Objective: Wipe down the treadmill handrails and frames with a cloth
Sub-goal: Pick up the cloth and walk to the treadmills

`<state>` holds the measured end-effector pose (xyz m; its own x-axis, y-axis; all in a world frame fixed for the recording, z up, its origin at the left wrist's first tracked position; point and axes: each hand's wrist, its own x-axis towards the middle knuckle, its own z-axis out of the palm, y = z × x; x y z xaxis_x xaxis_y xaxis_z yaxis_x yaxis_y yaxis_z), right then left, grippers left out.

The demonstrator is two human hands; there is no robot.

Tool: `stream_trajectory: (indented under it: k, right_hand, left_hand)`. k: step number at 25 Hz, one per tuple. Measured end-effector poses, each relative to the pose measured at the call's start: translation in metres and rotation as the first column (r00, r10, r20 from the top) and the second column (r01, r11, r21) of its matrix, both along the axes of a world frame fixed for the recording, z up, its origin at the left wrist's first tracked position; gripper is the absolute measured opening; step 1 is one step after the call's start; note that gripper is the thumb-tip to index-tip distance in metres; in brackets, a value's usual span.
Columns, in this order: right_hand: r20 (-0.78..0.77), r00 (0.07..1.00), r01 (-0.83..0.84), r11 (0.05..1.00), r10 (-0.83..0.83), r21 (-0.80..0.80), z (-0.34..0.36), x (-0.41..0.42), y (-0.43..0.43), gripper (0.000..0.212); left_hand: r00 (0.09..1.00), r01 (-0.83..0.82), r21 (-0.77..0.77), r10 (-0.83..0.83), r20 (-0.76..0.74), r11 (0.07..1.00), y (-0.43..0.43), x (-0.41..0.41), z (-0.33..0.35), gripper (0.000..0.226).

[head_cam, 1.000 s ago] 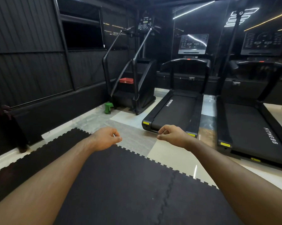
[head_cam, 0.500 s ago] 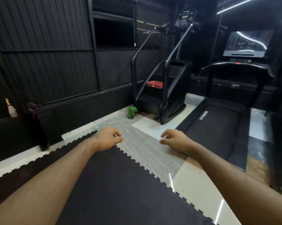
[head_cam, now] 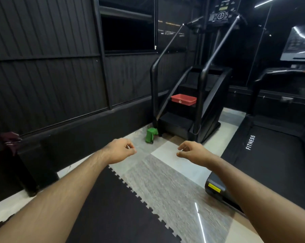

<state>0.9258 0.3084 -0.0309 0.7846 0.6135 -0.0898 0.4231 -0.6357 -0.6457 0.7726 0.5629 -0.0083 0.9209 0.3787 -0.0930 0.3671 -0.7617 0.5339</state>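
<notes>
**Item 1, left hand** (head_cam: 119, 150): held out ahead of me, fingers loosely curled and relaxed, holding nothing.

**Item 2, right hand** (head_cam: 192, 152): likewise out ahead, fingers slack and part-curled, nothing in them.

**Item 3, green cloth** (head_cam: 150, 135): what I take to be the wiping cloth. It is a folded heap on the floor (head_cam: 165, 181), just beside the foot of the stair climber (head_cam: 209, 102). It lies straight ahead, beyond both hands and between their lines. The left fingers look slightly nearer.

**Item 4, treadmill** (head_cam: 271, 155): to my right. Its long axis runs away from me, from the near corner under my right forearm up to the handrail (head_cam: 271, 74) at the far end.

**Item 5, red tray** (head_cam: 183, 99): on a climber step, above and right of the cloth.

**Item 6, room**: bare tile runs from the foam mat (head_cam: 104, 207) to the cloth. The wall ledge bounds the left, the climber's rail post stands close behind the cloth, and the treadmill's side frame bounds the right.

**Judgement**: nothing has been wiped yet. The cloth must be picked up first, by stooping forward.
</notes>
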Motion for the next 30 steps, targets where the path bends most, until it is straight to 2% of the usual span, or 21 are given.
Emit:
stream_trajectory:
  k: [7, 12, 19, 22, 30]
  right_hand:
    - [-0.036, 0.999, 0.03, 0.998, -0.029, 0.051, -0.046, 0.258, 0.139, 0.031]
    - [-0.067, 0.996, 0.063, 0.998, -0.06, 0.031, -0.047, 0.451, 0.238, 0.027]
    - [-0.115, 0.993, 0.039, 0.999, -0.039, 0.0, -0.076, 0.656, 0.378, 0.026]
    - [-0.151, 0.986, 0.078, 0.997, -0.075, 0.01, -0.111, 0.749, 0.444, 0.022]
    - [-0.341, 0.917, 0.214, 0.977, -0.209, -0.022, -0.182, 0.963, 0.588, 0.017]
  left_hand:
    - [0.999, 0.041, -0.008, -0.041, -0.019, 0.999, 0.145, 0.257, -0.034, 0.013]
    - [0.998, 0.021, -0.038, -0.023, -0.058, 0.999, 0.239, 0.449, -0.033, 0.01]
    - [0.993, 0.01, -0.089, -0.021, -0.12, 0.996, 0.371, 0.668, -0.07, 0.01]
    - [0.992, 0.022, -0.117, -0.036, -0.121, 0.993, 0.44, 0.767, -0.102, 0.009]
    - [0.957, 0.107, -0.114, -0.134, -0.259, 0.988, 0.586, 1.02, -0.157, 0.01]
